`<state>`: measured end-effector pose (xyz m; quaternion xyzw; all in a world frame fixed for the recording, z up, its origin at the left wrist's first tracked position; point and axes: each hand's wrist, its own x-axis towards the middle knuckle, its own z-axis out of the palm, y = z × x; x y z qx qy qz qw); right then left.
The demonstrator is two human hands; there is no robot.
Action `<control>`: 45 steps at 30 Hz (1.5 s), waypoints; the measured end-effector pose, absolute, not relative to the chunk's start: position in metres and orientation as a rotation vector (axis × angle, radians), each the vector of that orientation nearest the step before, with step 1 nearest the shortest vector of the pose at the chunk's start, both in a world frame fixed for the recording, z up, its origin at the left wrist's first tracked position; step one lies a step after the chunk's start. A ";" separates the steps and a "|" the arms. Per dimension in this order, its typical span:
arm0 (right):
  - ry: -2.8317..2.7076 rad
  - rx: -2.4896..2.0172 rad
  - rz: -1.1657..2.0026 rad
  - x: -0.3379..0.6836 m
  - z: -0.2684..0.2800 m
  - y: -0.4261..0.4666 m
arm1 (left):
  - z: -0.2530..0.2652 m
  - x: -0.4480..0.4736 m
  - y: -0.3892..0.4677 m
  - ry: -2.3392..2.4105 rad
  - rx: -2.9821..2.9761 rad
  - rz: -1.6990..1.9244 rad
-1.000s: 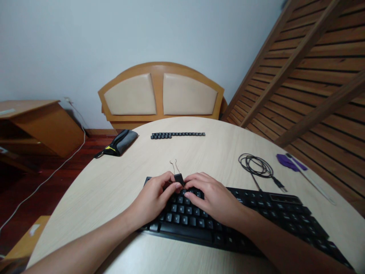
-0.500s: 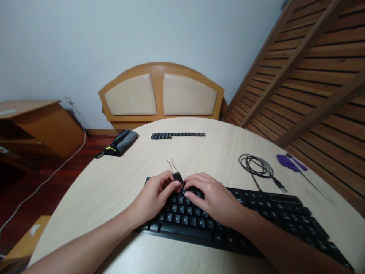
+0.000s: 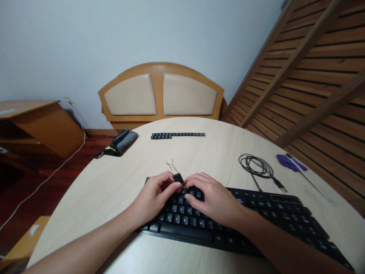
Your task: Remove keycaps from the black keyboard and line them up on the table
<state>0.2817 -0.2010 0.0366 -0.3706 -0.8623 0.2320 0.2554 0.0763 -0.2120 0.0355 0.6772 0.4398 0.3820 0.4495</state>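
Observation:
A wire keycap puller (image 3: 178,178) with a black body and two hooked wires pointing up and away is tilted over the black keyboard (image 3: 186,230). My left hand (image 3: 155,194) is closed, thumb and index finger gripping the puller low down. My right hand (image 3: 212,196) is curled in from the other side. Its thumb and index fingertips meet the puller's lower end, just above the upper letter keys. That lower end and the key under it are mostly hidden by my fingers.
Small black keycaps (image 3: 178,134) lie in rows at the table's far side. A dark grey and black pouch (image 3: 122,142) rests far left. To the right are the coiled USB cable (image 3: 256,166), a purple cloth (image 3: 288,163) and a thin white brush-like stick (image 3: 310,178).
The keycap puller has dipped slightly, its hooked wires a little lower. Both hands stay almost where they were on the keyboard.

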 end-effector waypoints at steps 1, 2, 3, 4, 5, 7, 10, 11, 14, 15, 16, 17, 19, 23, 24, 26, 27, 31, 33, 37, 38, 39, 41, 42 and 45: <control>-2.340 -1.001 0.633 0.282 0.036 -0.201 | 0.036 0.076 -0.212 1.086 1.673 0.947; -2.338 -0.997 0.638 0.282 0.036 -0.201 | 0.036 0.076 -0.212 1.085 1.673 0.949; -2.336 -0.994 0.642 0.282 0.036 -0.200 | 0.036 0.076 -0.212 1.084 1.674 0.949; -2.332 -0.990 0.646 0.282 0.035 -0.200 | 0.036 0.076 -0.212 1.084 1.675 0.951; -2.327 -0.988 0.653 0.282 0.035 -0.200 | 0.036 0.076 -0.212 1.084 1.679 0.953; -2.314 -0.986 0.670 0.283 0.035 -0.200 | 0.036 0.075 -0.212 1.083 1.685 0.954; -2.301 -0.977 0.704 0.283 0.036 -0.200 | 0.035 0.075 -0.212 1.078 1.694 0.953; -2.299 -0.969 0.717 0.283 0.036 -0.200 | 0.035 0.075 -0.212 1.077 1.695 0.955; -2.288 -0.955 0.749 0.283 0.037 -0.200 | 0.035 0.075 -0.212 1.078 1.681 0.959; -2.286 -0.954 0.754 0.283 0.038 -0.200 | 0.035 0.075 -0.212 1.079 1.673 0.957; -2.284 -0.955 0.757 0.283 0.038 -0.200 | 0.035 0.076 -0.212 1.079 1.664 0.954; -2.284 -0.958 0.760 0.284 0.038 -0.200 | 0.035 0.076 -0.213 1.079 1.657 0.951; -2.286 -0.962 0.771 0.284 0.038 -0.200 | 0.035 0.076 -0.213 1.074 1.646 0.946; -2.290 -0.957 0.791 0.284 0.036 -0.198 | 0.036 0.076 -0.215 1.062 1.668 0.932; -2.291 -0.953 0.791 0.284 0.036 -0.198 | 0.037 0.076 -0.216 1.064 1.684 0.931; -2.296 -0.947 0.790 0.284 0.036 -0.198 | 0.038 0.075 -0.216 1.070 1.723 0.931; -2.299 -0.945 0.788 0.285 0.036 -0.198 | 0.038 0.075 -0.216 1.072 1.744 0.932; -2.311 -0.952 0.775 0.285 0.036 -0.198 | 0.038 0.074 -0.217 1.073 1.839 0.926; -2.316 -0.955 0.767 0.285 0.036 -0.198 | 0.038 0.074 -0.218 1.085 1.901 0.922; -2.318 -0.967 0.744 0.284 0.037 -0.198 | 0.039 0.075 -0.220 1.033 2.031 0.919; -2.319 -0.965 0.742 0.284 0.037 -0.199 | 0.040 0.075 -0.220 1.028 2.046 0.915; -2.319 -0.961 0.742 0.284 0.038 -0.199 | 0.040 0.076 -0.220 1.040 2.047 0.910; -2.318 -0.942 0.750 0.285 0.038 -0.199 | 0.040 0.076 -0.219 1.085 2.010 0.909; -2.317 -0.930 0.758 0.285 0.038 -0.199 | 0.040 0.075 -0.218 1.103 1.980 0.911; -2.317 -0.908 0.775 0.285 0.037 -0.199 | 0.038 0.075 -0.216 1.107 1.887 0.917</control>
